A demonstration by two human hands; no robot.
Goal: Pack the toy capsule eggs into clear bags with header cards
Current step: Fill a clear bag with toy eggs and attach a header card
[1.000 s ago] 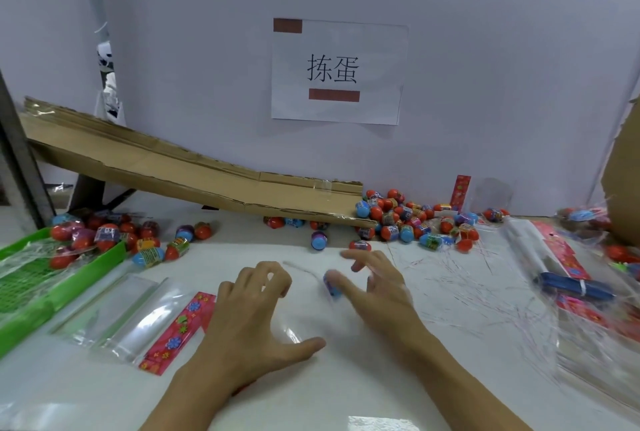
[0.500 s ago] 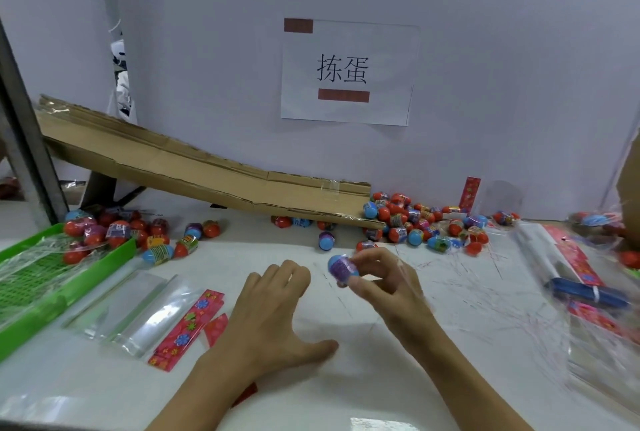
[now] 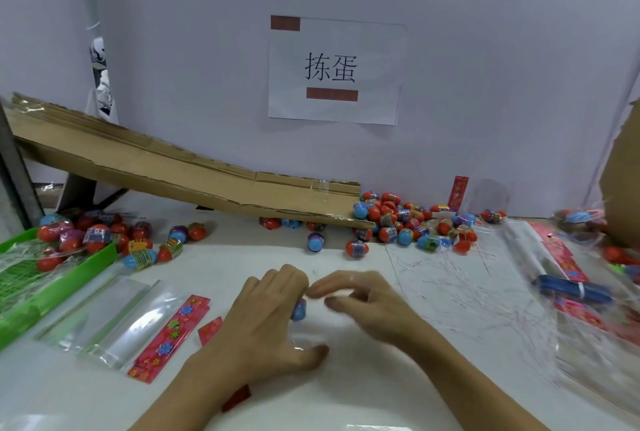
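My left hand (image 3: 266,323) lies on a clear bag (image 3: 300,344) at the table's middle, its fingers curled at the bag's mouth. The bag's red header card (image 3: 236,398) sticks out under my wrist. A blue capsule egg (image 3: 298,308) sits right against those curled fingers, partly hidden by them. My right hand (image 3: 367,306) is just to the right of the egg. Its blurred fingers are bent and hold nothing. Several loose eggs (image 3: 401,223) are heaped at the foot of a cardboard ramp (image 3: 180,171).
Empty clear bags with a red flowered header card (image 3: 169,330) lie left of my hands. A green tray (image 3: 59,278) and more eggs (image 3: 97,233) are at far left. Stacked bags and a blue bundle (image 3: 571,288) fill the right side. A wall stands behind.
My right hand carried the egg down and left to my left hand's fingers and let go of it. My left hand's fingers have curled in more.
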